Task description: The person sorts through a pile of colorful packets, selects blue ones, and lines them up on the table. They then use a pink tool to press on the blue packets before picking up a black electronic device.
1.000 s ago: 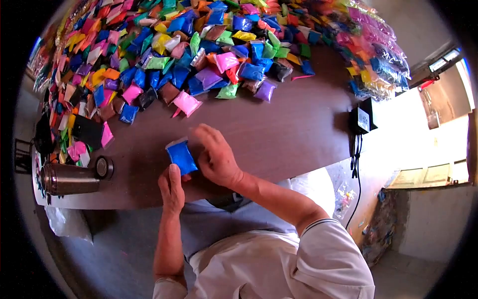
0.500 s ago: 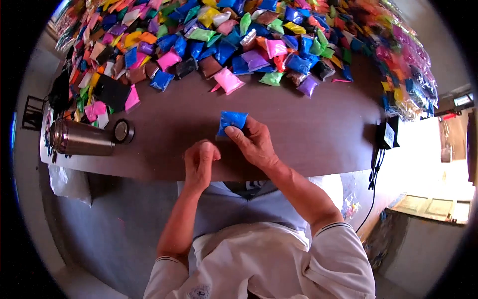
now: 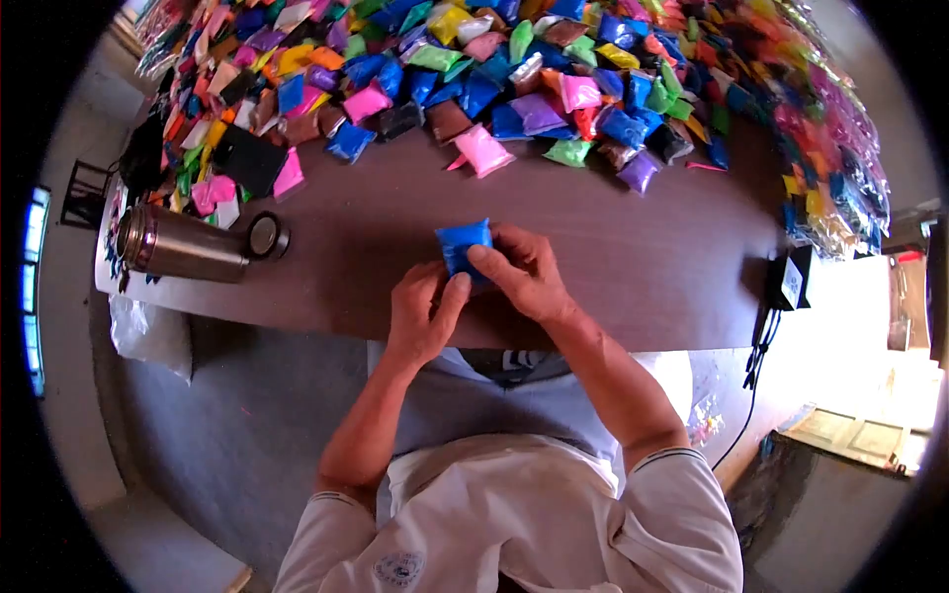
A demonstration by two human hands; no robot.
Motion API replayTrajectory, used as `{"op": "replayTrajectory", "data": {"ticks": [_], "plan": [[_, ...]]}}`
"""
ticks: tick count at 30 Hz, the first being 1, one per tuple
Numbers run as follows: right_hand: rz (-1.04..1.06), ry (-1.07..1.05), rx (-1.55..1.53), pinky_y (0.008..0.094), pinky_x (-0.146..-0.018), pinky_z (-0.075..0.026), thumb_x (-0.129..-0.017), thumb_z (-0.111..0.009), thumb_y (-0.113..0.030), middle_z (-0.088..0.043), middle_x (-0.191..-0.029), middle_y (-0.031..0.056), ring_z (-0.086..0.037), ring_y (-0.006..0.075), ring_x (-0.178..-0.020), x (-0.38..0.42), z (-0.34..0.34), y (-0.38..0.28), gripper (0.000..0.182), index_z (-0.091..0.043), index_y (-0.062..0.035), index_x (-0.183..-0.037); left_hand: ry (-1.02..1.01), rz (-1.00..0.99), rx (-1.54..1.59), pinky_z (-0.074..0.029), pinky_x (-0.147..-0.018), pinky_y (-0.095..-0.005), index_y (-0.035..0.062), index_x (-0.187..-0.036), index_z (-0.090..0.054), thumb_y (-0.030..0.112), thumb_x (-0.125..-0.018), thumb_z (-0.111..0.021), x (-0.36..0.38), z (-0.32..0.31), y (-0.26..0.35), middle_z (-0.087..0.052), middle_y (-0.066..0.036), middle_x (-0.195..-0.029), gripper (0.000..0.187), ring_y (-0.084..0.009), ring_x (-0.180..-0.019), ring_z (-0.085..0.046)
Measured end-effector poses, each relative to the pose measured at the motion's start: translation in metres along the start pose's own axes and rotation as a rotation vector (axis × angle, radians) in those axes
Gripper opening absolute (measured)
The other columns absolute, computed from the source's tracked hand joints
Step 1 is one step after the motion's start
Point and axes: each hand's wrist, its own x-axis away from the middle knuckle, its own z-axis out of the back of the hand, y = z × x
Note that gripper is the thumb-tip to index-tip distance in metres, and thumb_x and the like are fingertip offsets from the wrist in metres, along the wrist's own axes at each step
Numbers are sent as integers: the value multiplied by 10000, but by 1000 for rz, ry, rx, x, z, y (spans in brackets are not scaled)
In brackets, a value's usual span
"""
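A small blue packet is held up between my two hands, above the near part of the brown table. My right hand pinches its right side between thumb and fingers. At the lower left corner, the thumb and fingers of my left hand grip it too. What fills the packet cannot be told through the wrap. Beyond my hands, a pink packet and a purple packet lie at the front edge of a big heap of coloured packets.
A steel flask lies on its side at the left, its round lid beside it. Near the right edge stands a black box with cables hanging down. Clear-wrapped bundles are piled at the far right.
My left hand has moved up and right from beside the packet and now grips its lower corner. My right hand keeps its hold. The whole view has shifted slightly.
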Motion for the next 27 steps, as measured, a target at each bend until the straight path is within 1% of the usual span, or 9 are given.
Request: {"op": "replayTrajectory", "data": {"ticks": [2,4,5,7,9,12,15,20,27], "plan": [[6,56,18,274,-608,-428,-894,-639,-211,-536,-722,-19,-478,63,-722,-1,-4,-2,199,-612,-19,-850,7,-33,-40,-449,-644,-406,0,-775,-618,248,-917,-526,1,2,0,-603,-141,-722,299,-294,-710,-585],[-17,36,240,287,-589,-436,-887,-638,-204,-543,-754,-8,-480,69,-711,2,0,-9,201,-599,-8,-885,-22,41,-1,-451,-624,-394,-7,-735,-603,233,-918,-517,5,4,-3,-600,-130,-705,314,-262,-693,-595],[9,60,49,293,-588,-437,-895,-626,-212,-536,-720,-5,-476,72,-696,2,-5,-7,210,-591,-5,-903,6,48,2,-451,-615,-375,-7,-721,-596,249,-923,-520,5,2,-3,-591,-118,-687,335,-230,-673,-593],[34,21,-20,257,-580,-405,-913,-623,-231,-511,-748,-36,-451,39,-696,1,-3,-9,203,-582,-33,-930,-1,1,43,-448,-622,-355,-12,-734,-583,239,-938,-509,5,-2,-7,-589,-110,-704,332,-224,-695,-585],[98,-25,33,315,-584,-429,-919,-601,-232,-540,-726,16,-469,73,-696,-4,-1,4,234,-560,-8,-866,-19,-13,32,-448,-628,-337,-8,-766,-584,249,-954,-497,4,-1,-8,-583,-92,-723,329,-214,-717,-584],[146,-58,23,317,-557,-387,-928,-589,-258,-471,-676,7,-428,92,-643,-5,3,10,265,-530,-30,-807,-86,-29,-11,-462,-642,-318,13,-814,-590,299,-961,-493,2,-1,-13,-568,-70,-703,336,-180,-708,-581],[152,-46,5,310,-546,-369,-928,-589,-282,-448,-665,3,-409,99,-626,-5,2,9,287,-520,-38,-794,-16,-12,13,-476,-667,-299,29,-863,-593,340,-965,-484,5,-3,-6,-569,-61,-729,344,-146,-703,-573],[90,-23,26,305,-545,-364,-929,-587,-308,-454,-681,-4,-411,96,-635,-4,2,3,305,-525,-37,-803,-62,7,43,-486,-661,-272,41,-913,-604,382,-948,-508,5,3,-13,-578,-67,-809,355,-133,-712,-574],[102,10,-40,305,-567,-384,-923,-594,-298,-514,-721,9,-456,106,-660,-2,2,3,277,-568,-24,-894,-52,34,63,-479,-666,-260,49,-910,-606,395,-944,-514,7,1,-16,-580,-60,-805,359,-126,-710,-568]]}}
